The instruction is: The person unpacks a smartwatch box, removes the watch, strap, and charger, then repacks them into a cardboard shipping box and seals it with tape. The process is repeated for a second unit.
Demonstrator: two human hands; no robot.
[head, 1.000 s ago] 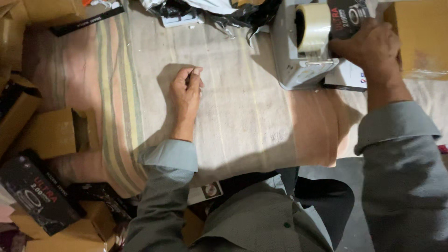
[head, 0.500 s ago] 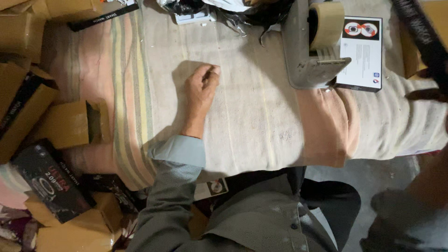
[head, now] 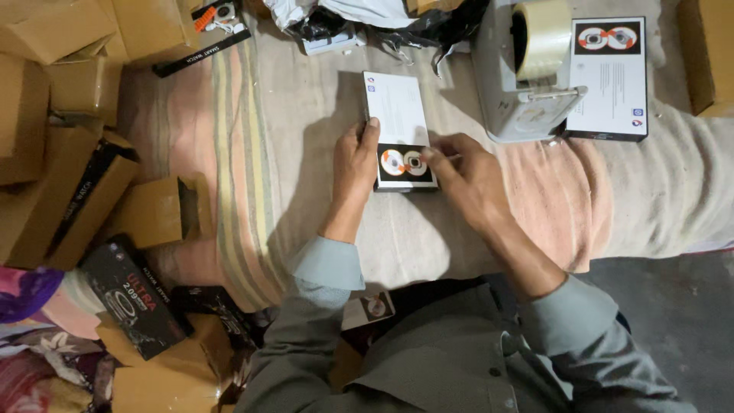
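My grey sleeves come up from the bottom of the view, and both forearms angle inward over the cloth-covered surface (head: 321, 115) so that my hands meet at one thing. My left hand (head: 355, 164) lies palm down with the fingers closed along the left long edge of a flat white box (head: 397, 122), thumb tip up against its side, gripping it there. My right hand (head: 466, 180) comes in from the right, knuckles up, fingers curled narrow and pinched at the near right corner of that box, on its dark printed end; whether something thin sits between those fingertips I cannot tell.

The box lies flat on the cloth between my hands. Its long axis runs away from me, tilted slightly leftward at the far end, with the dark end showing two round pictures nearest me and the plain white end pointing away.

Beyond my right hand stands a grey tape dispenser (head: 520, 99) with its roll of clear tape (head: 543, 38), and just beside it a second white box (head: 608, 76) lies flat. Brown cartons (head: 84, 176) crowd the left side, with crumpled wrapping (head: 359, 19) at the far edge.
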